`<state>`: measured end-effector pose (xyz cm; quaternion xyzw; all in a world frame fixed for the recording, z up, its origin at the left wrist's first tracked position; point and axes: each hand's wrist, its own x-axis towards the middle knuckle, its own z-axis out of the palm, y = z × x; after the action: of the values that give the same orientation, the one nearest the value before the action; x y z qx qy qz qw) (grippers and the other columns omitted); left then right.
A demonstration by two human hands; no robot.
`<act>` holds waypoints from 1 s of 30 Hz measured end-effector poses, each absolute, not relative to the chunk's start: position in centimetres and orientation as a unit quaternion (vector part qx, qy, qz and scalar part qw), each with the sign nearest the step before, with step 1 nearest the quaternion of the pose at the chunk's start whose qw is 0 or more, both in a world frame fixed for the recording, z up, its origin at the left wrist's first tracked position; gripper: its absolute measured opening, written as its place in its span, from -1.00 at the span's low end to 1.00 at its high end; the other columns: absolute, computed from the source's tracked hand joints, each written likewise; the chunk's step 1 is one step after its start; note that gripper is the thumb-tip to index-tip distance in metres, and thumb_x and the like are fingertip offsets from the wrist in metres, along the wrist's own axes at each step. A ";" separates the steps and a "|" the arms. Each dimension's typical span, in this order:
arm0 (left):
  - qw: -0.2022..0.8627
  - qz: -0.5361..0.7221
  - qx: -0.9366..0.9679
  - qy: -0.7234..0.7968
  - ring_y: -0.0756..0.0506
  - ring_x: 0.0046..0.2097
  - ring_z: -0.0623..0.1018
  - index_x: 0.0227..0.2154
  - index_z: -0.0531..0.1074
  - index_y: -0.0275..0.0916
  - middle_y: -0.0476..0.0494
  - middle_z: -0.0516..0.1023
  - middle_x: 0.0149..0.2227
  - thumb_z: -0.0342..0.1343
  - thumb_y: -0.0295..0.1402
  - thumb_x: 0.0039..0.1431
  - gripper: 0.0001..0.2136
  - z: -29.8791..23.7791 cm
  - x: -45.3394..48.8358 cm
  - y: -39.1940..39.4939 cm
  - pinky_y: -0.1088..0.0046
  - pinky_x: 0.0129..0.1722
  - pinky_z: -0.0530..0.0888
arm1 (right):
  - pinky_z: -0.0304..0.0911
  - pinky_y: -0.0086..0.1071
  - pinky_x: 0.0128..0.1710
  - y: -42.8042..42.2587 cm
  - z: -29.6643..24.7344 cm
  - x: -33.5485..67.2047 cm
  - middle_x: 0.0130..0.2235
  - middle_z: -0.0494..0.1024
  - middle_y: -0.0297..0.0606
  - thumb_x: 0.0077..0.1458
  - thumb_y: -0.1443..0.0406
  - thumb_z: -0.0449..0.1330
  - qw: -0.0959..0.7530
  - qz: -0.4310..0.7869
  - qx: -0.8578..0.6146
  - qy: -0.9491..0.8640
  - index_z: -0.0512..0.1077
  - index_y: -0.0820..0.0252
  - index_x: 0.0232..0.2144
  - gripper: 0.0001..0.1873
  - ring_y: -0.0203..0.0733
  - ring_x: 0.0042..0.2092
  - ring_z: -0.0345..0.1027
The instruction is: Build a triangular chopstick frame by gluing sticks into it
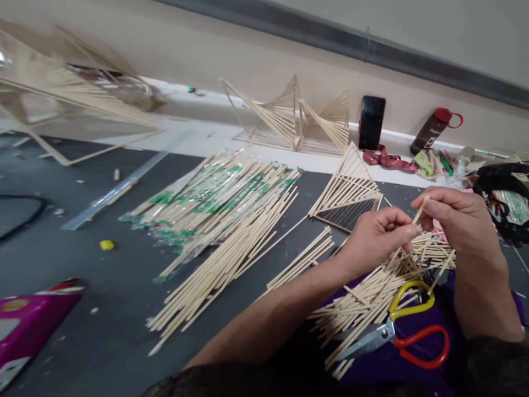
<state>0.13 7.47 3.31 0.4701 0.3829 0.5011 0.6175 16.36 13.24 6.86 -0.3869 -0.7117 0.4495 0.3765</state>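
My left hand (pixel 382 237) and my right hand (pixel 458 218) meet at the right of the view, both closed on one thin wooden stick (pixel 419 212). The fingertips of each hand pinch it, and part of it is hidden by them. Below lies a heap of cut sticks (pixel 363 303) on purple cloth. Scissors (pixel 386 332) with one yellow and one red handle rest on this heap, blades pointing lower left. Just beyond my left hand stands a small twisted frame of glued sticks (pixel 347 187).
Wrapped chopsticks (pixel 215 196) and loose sticks (pixel 223 270) cover mid-table. A clear ruler (pixel 119 190), a yellow lump (pixel 106 245) and a magenta packet (pixel 37 325) lie left. Stick models (pixel 285 118), a phone (pixel 372 122) and a bottle (pixel 432 131) stand along the wall.
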 end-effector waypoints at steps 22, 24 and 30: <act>0.647 0.506 0.445 0.358 0.16 -0.67 0.25 -0.49 0.34 -0.27 0.06 0.44 -0.61 0.16 -0.31 0.10 -0.83 3.0 0.7 7.4 0.65 -0.67 0.18 | 0.17 -0.52 -0.63 12.6 6.8 16.2 -0.60 0.44 -0.39 0.12 0.29 0.23 0.388 0.341 -0.426 -0.743 0.59 0.13 -0.37 -0.87 -0.38 -0.60 0.27; 0.644 0.509 0.446 0.358 0.16 -0.67 0.26 -0.49 0.35 -0.27 0.05 0.44 -0.61 0.16 -0.30 0.10 -0.83 2.8 0.7 7.5 0.65 -0.67 0.20 | 0.18 -0.51 -0.61 12.3 6.6 16.1 -0.59 0.44 -0.38 0.14 0.28 0.21 0.388 0.323 -0.431 -0.748 0.59 0.12 -0.33 -0.86 -0.37 -0.58 0.28; 0.652 0.502 0.454 0.342 0.15 -0.66 0.29 -0.48 0.34 -0.26 0.05 0.46 -0.59 0.17 -0.27 0.12 -0.81 2.6 0.6 7.4 0.64 -0.65 0.22 | 0.20 -0.49 -0.61 12.6 6.2 16.6 -0.54 0.48 -0.36 0.10 0.24 0.26 0.403 0.388 -0.402 -0.725 0.60 0.12 -0.35 -0.88 -0.37 -0.58 0.29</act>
<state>0.58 7.42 2.64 0.4536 0.3416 0.5019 0.6524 16.56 12.62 6.22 -0.4024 -0.7246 0.3884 0.4027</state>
